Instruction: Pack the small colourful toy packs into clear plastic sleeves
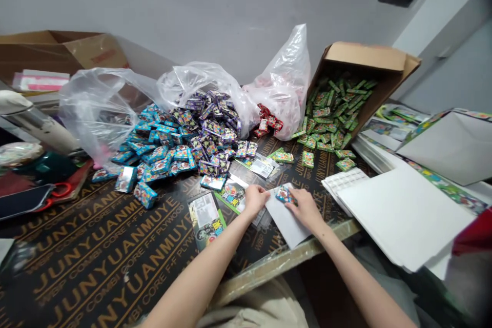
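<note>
A white folded card or envelope (287, 226) lies at the table's front edge between my hands. My left hand (256, 200) pinches its upper left edge, thumb against the paper. In the fingers of my right hand (307, 209) is a small blue packet (283, 193), held against the card's upper end. Beside my left forearm rests a printed card in a clear sleeve (207, 219). Another green printed card (232, 195) is partly covered by my left hand. A single blue packet (212, 182) sits just beyond it.
Behind are heaps of blue packets (161, 138), purple packets (215, 118), and a few red ones (268, 122) spilling from plastic bags (286, 82). Green packets spill from a tipped cardboard box (365, 56). White card sheets (407, 210) stack at right; red scissors (61, 190) lie left.
</note>
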### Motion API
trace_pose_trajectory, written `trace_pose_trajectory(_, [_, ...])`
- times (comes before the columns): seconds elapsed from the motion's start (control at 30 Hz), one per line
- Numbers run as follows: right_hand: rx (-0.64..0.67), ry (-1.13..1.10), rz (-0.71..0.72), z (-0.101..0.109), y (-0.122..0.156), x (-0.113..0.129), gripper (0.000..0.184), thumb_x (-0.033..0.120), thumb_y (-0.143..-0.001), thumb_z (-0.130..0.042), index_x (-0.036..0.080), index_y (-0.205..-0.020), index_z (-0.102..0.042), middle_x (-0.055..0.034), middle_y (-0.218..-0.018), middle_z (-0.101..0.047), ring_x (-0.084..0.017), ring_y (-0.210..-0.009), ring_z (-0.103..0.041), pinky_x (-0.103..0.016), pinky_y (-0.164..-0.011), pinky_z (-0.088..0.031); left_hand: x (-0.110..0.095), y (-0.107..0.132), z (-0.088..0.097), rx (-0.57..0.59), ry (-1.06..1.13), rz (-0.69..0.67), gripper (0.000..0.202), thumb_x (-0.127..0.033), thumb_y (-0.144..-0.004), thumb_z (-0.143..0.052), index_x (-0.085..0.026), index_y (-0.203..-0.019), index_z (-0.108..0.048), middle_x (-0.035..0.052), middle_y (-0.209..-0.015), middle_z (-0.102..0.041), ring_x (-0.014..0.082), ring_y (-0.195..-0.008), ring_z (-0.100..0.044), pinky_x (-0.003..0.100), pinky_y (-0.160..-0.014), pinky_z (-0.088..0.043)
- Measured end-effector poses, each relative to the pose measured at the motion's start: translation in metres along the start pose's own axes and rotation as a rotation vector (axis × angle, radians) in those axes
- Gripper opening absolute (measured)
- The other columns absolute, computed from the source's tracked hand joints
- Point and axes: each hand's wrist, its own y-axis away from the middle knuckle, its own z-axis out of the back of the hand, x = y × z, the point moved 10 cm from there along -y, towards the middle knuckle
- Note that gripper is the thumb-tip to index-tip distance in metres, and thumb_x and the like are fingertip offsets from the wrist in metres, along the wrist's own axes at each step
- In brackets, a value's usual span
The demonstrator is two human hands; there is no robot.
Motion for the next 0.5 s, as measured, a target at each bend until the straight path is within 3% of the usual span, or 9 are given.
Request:
trace_pose_trajectory(0.07, [0.033,0.076,0.003,-0.013,0.001,-0.002,0.037,0.031,-0.078,-0.055,0.019,-0.114,-0.056,-0.0121,-0.11,-0.059,-0.028,-0.099,-0.049,-0.042,-0.082,-0.039,0.002,-0.001,0.003,0.022,-0.009,-0.009,0.006,-0.016,-0.061,-0.069,-0.014,-0.066,-0.067,0.0016,-0.053,-0.063,0.0122,-0.046,-0.057,0.021,-0.049,-0.043])
trace_pose_trajectory(0.13, [-0.005,0.129,-0.003,-0.013,-0.005,0.0,0.041,0.035,-0.077,-0.057,0.02,-0.115,-0.055,-0.0131,-0.116,-0.054,-0.029,-0.103,-0.046,-0.042,-0.083,-0.036,0.006,-0.002,0.007,0.039,-0.008,-0.007,0.005,-0.014,-0.063,-0.066,-0.013,-0.068,-0.066,0.0012,-0.052,-0.062,0.0117,-0.046,-0.057,0.021,-0.049,-0.044])
trace_pose_trajectory(0.27, [0.042,0.108,0.068,-0.023,-0.029,0.026,0.035,0.029,-0.081,-0.053,0.025,-0.116,-0.055,-0.0112,-0.114,-0.053,-0.027,-0.101,-0.045,-0.038,-0.081,-0.035,0.013,-0.002,0.008,0.057,0.015,0.015,0.006,-0.01,-0.071,-0.058,-0.011,-0.069,-0.063,-0.0005,-0.048,-0.058,0.0104,-0.043,-0.056,0.02,-0.046,-0.045])
trace_pose_trajectory(0.37, [0.13,0.063,0.093,-0.043,-0.042,0.039,0.022,0.023,-0.082,-0.052,0.027,-0.1,-0.063,-0.0081,-0.1,-0.058,-0.024,-0.094,-0.047,-0.036,-0.077,-0.034,0.014,-0.003,0.005,0.066,0.031,0.017,0.005,-0.009,-0.072,-0.057,-0.01,-0.07,-0.062,-0.001,-0.049,-0.058,0.0098,-0.043,-0.056,0.019,-0.046,-0.046])
trace_pose_trajectory(0.5, [0.085,-0.077,0.092,-0.049,-0.043,0.039,0.014,0.019,-0.08,-0.053,0.021,-0.076,-0.066,-0.0061,-0.086,-0.06,-0.022,-0.086,-0.05,-0.034,-0.075,-0.036,0.014,-0.002,0.005,0.074,0.023,0.007,0.004,-0.009,-0.072,-0.058,-0.01,-0.07,-0.062,0.0001,-0.05,-0.059,0.0106,-0.045,-0.058,0.019,-0.046,-0.047])
